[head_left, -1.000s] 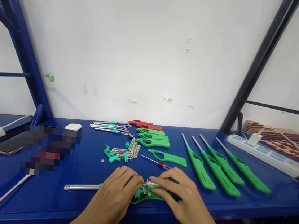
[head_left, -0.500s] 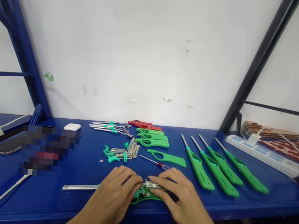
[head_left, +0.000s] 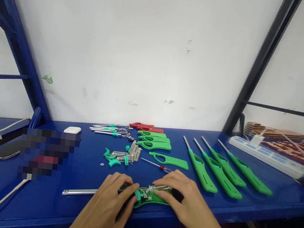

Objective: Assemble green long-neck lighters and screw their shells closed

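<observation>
At the near edge of the blue table (head_left: 79, 168), in the head view, a half-built gas lighter lies lengthwise between the two hands, its metal tube (head_left: 78, 192) pointing left and its green shell (head_left: 155, 199) on the right. The left hand (head_left: 112, 199) curls over the middle, thumb and forefinger just beside a teal trigger (head_left: 138, 194); whether they grip it, I cannot tell. The right hand (head_left: 184, 195) pinches a clear fuel tank (head_left: 161, 188) between thumb and forefinger, above the shell. Just beyond lie a screwdriver (head_left: 162, 167) and a loose green shell half (head_left: 175, 162). Farther left are spare fuel tanks (head_left: 135, 152), teal plastic parts (head_left: 113, 160) and wired metal tubes (head_left: 106, 133); to the right, four closed green lighters (head_left: 202, 173) lie near a white power strip (head_left: 268, 158).
</observation>
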Tool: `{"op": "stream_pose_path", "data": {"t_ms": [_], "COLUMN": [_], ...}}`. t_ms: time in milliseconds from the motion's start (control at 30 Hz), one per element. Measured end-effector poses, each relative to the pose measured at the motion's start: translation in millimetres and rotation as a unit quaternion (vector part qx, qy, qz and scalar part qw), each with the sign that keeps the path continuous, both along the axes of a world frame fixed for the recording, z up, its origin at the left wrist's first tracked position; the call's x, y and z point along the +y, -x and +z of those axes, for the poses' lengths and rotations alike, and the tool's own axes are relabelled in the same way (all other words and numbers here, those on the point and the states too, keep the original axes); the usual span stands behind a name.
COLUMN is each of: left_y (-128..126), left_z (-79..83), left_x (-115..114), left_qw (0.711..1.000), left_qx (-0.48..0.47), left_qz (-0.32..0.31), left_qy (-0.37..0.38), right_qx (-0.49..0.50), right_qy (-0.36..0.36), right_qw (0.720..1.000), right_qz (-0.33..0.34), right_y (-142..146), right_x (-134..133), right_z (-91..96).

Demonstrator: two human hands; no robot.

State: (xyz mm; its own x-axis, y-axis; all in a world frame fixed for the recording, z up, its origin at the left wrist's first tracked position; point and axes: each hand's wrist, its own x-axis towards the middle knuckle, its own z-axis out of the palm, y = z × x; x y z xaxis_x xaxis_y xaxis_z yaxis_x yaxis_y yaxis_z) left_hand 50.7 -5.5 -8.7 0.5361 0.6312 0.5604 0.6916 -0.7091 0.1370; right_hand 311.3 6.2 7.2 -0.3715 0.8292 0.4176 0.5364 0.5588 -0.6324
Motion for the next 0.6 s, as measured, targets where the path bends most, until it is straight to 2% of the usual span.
{"op": "stream_pose_path", "data": {"t_ms": [600], "left_y": [-1.8], "left_z": [1.9], "left_x": [-1.8], "left_qw": [0.999], "left_qx": [0.011], "left_qz": [0.004], "left_qy": [-0.036], "right_qx": [0.013], "right_qy": [0.024], "right_qw": [0.999], "right_qz": [0.022], "right_y": [-2.8], "right_x": [1.4], "right_z": [-0.3]}}
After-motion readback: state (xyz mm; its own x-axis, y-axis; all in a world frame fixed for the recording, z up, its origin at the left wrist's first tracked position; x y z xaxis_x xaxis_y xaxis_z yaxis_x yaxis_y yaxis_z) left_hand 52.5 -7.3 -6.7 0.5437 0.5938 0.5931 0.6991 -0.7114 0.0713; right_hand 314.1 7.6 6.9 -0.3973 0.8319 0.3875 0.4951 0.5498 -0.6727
